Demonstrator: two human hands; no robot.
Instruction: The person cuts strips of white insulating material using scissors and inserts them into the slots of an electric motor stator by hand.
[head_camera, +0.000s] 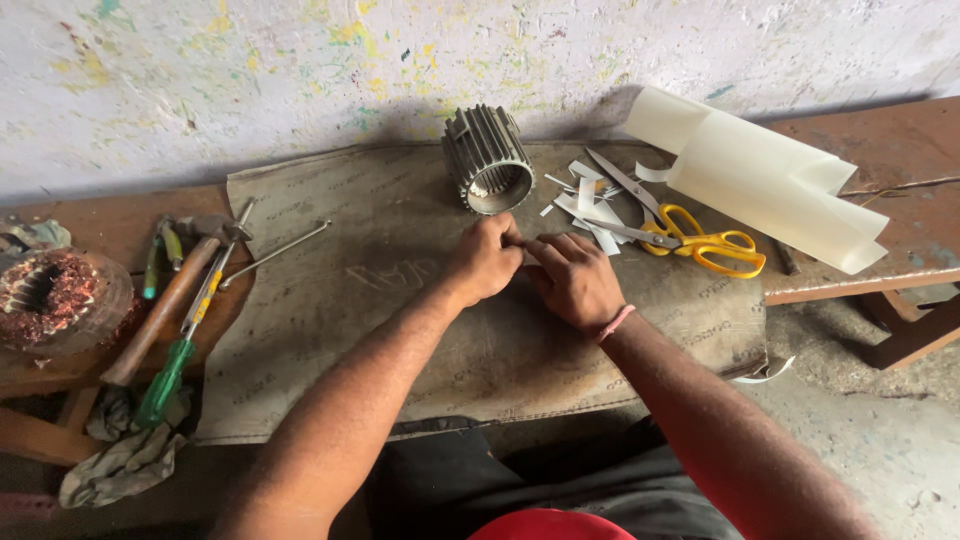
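My left hand (486, 258) and my right hand (575, 280) meet over a grey mat (330, 330), fingertips pinched together on a small strip of white paper (527, 240) that is mostly hidden by the fingers. Just beyond them a ribbed metal stator core (487, 160) lies on its side, its open bore facing me. Cut white paper strips (590, 205) lie scattered to its right, next to yellow-handled scissors (690, 238).
A rolled sheet of white insulating paper (770, 180) rests on the brown bench at right. At left lie a hammer (165, 300), a green-handled screwdriver (175, 365), a thin metal rod (275, 253), a copper-wound coil (50, 295) and a rag (120, 465).
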